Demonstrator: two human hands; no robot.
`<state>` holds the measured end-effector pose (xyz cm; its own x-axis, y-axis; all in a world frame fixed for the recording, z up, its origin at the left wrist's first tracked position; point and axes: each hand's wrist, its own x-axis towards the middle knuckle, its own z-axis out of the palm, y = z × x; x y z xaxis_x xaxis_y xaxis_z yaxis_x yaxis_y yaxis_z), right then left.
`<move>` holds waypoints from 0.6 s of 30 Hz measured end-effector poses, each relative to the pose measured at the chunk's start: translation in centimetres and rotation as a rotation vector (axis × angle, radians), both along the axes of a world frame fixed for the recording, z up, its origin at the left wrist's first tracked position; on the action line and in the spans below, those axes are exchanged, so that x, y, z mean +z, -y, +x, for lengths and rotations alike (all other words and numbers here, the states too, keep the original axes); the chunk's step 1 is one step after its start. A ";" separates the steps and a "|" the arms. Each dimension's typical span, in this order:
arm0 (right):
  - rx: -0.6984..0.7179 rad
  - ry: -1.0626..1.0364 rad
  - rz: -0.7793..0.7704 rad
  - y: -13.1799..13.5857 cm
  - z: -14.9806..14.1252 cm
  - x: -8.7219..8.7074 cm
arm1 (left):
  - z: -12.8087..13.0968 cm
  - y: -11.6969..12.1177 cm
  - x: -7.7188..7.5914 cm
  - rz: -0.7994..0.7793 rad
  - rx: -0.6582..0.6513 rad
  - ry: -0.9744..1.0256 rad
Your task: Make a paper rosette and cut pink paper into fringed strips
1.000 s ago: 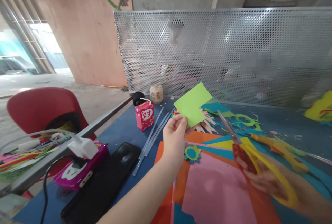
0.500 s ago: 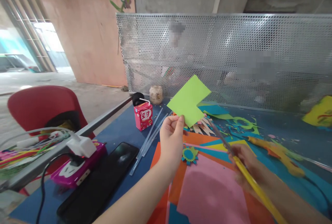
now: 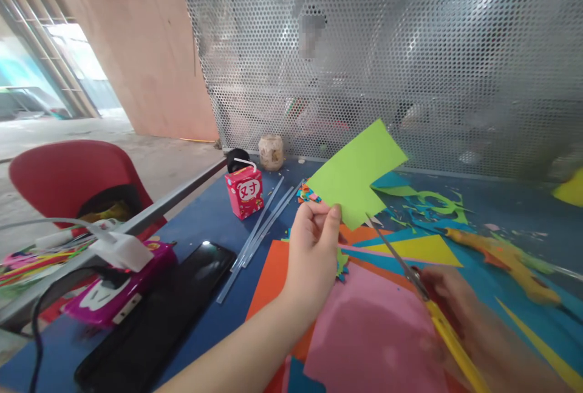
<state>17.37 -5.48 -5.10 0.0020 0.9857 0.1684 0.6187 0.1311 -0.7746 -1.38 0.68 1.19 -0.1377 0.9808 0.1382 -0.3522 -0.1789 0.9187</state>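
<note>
A sheet of lime-green paper [image 3: 355,174] with a corner notch cut out is pinched between the thumb and fingers of my left hand [image 3: 314,244]. My right hand [image 3: 455,302] grips a pair of scissors [image 3: 421,287] with yellow handles. The tips of the blades reach the lower right edge of the green paper; whether they touch it I cannot tell. Under my hands lie a pink sheet [image 3: 364,338], orange paper [image 3: 268,277] and blue paper. A small green-and-blue paper cutout [image 3: 341,265] is partly hidden behind my left wrist.
A yellow glue gun [image 3: 505,265] lies at right near green and blue paper scraps [image 3: 428,211]. On the left are clear glue sticks [image 3: 259,235], a red drink carton [image 3: 245,192], a black phone [image 3: 159,320] and a purple power strip [image 3: 118,290]. A perforated metal screen [image 3: 364,65] stands behind.
My left hand and the green paper have shifted right. The scissors' tips have come up near the paper's lower edge. The view has tilted down slightly.
</note>
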 end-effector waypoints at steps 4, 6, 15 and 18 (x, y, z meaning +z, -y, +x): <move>0.152 0.009 -0.119 0.1 1.2 0.2 | 0.1 0.3 -0.3 0.021 -0.007 -0.054; 0.177 0.030 -0.129 0.2 1.5 0.1 | 0.1 0.2 -0.5 0.013 0.036 -0.069; 0.046 0.056 -0.163 0.3 0.9 0.5 | 0.2 0.4 -0.7 -0.010 0.040 -0.089; 0.079 0.033 -0.168 0.7 -0.1 1.6 | 0.4 0.8 -0.6 0.013 0.012 -0.102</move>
<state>17.28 -6.14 -3.47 -0.0793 0.9968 -0.0004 0.6373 0.0504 -0.7689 -0.96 -0.07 0.55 -0.1342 0.9771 0.1651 -0.2547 -0.1950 0.9472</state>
